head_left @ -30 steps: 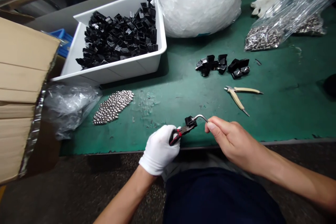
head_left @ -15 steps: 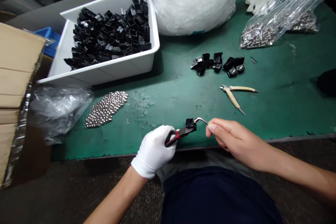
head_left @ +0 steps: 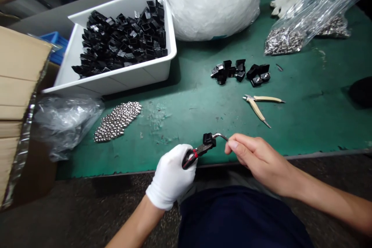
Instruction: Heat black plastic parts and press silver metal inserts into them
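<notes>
My left hand, in a white glove, is closed around red-and-black pliers. At the tip of their jaws sits a small black plastic part. My bare right hand pinches a bent metal hex key, whose far end meets a small metal piece at the right side of the black part. Whether the key's tip sits inside that piece I cannot tell. Both hands are over the front edge of the green table.
A white bin heaped with black parts stands at the back left. Metal fittings lie in rows before it. Cream-handled cutters lie right, below several black parts. Behind are a large white plastic bag and a clear bag of fittings.
Both hands have shifted slightly toward me, with the pliers, the black part and the hex key. The key's end stays at the part.
</notes>
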The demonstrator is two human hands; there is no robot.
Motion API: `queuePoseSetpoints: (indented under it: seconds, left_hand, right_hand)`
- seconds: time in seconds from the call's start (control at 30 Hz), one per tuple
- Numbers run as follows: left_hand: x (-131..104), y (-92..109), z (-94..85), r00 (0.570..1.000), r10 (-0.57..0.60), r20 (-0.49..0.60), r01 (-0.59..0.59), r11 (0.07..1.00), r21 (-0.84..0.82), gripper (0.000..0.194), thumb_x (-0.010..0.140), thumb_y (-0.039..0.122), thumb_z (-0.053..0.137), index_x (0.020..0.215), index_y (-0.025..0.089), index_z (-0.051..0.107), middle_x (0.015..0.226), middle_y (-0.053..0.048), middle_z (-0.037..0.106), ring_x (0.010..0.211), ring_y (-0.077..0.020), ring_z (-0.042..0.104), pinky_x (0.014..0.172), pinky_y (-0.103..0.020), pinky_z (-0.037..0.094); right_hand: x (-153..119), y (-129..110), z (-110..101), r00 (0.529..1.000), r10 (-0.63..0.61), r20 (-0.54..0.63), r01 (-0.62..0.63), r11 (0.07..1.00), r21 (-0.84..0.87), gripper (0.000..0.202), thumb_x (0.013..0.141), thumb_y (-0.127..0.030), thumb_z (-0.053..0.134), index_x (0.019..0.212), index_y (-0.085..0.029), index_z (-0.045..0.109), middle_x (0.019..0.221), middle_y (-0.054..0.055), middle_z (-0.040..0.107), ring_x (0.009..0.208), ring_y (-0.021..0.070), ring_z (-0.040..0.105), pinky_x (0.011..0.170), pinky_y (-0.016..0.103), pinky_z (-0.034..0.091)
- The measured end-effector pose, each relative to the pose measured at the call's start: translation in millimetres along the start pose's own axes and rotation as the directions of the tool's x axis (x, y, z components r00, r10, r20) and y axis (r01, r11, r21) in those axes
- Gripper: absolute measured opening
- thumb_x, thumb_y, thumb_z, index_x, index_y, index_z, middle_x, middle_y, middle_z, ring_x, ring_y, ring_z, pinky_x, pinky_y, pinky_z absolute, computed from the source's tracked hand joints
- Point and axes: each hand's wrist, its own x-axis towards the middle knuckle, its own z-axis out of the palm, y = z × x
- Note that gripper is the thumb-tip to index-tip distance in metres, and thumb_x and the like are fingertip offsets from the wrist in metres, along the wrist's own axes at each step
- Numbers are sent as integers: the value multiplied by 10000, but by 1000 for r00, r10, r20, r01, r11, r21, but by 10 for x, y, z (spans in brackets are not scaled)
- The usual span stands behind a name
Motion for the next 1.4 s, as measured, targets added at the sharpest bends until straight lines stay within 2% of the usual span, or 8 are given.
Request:
queuePoseSetpoints:
  seconds: [0.37,0.6,0.77,0.9,1.0,1.07,1.27,1.4]
  left_hand:
    - [-77,-31,71,997,40,-72,-35,997,72,101,890,205,518,796,226,549,750,-9,577,665,-160,530,641,-277,394]
    - [-69,-118,90,975,140,-175,-92,962,257,48,866,195,545,874,216,587,777,-35,619,727,-200,568,695,-312,419]
    - [-97,-141,138,972,58,-227,-19,985,172,84,873,208,554,948,207,590,829,-42,642,775,-197,601,728,-302,451]
    - [-104,-124,163,974,-10,-227,31,995,93,65,866,217,562,927,210,585,816,-31,627,753,-189,595,719,-301,459]
    - [-107,-104,157,976,-33,-216,44,998,49,46,862,215,562,904,212,579,810,-27,617,741,-185,588,714,-299,460]
    - [-112,-96,147,978,-41,-207,44,999,12,44,866,216,559,906,214,577,816,-24,618,742,-181,588,716,-296,462]
    - [-132,-132,119,975,-74,-208,69,997,-29,40,883,234,550,904,216,579,822,-26,615,749,-181,584,722,-297,467]
    - [-175,-198,100,960,-92,-264,100,995,16,19,867,218,560,855,218,575,773,-20,594,711,-180,579,694,-291,469]
  right_hand:
    - [25,199,68,956,-274,-109,255,954,-160,300,1077,-353,397,938,-192,609,703,-52,482,622,83,426,647,246,320]
    - [41,11,-76,999,1,35,2,997,-71,460,1064,-525,359,843,-198,595,631,-53,387,595,99,362,571,251,286]
    - [42,0,-9,981,-114,-156,81,976,-204,417,1067,-478,390,831,-190,579,596,-56,341,578,100,338,592,264,268]
    - [47,87,75,996,-29,-89,30,1000,8,443,1057,-530,379,851,-184,563,603,-55,303,569,101,289,552,262,235]
    - [72,128,104,999,33,-16,-29,974,227,456,1041,-573,386,858,-182,535,589,-65,253,545,100,229,513,263,187]
    - [95,131,107,999,35,13,-37,954,297,452,1035,-574,406,854,-179,531,583,-69,236,538,99,208,506,267,168]
    - [129,131,102,1000,21,22,-27,951,307,455,1033,-564,419,840,-168,537,600,-65,224,550,101,203,518,275,150]
    - [145,119,103,999,36,-5,-34,975,218,443,1048,-530,364,912,-171,585,622,-50,269,581,119,260,556,276,212]
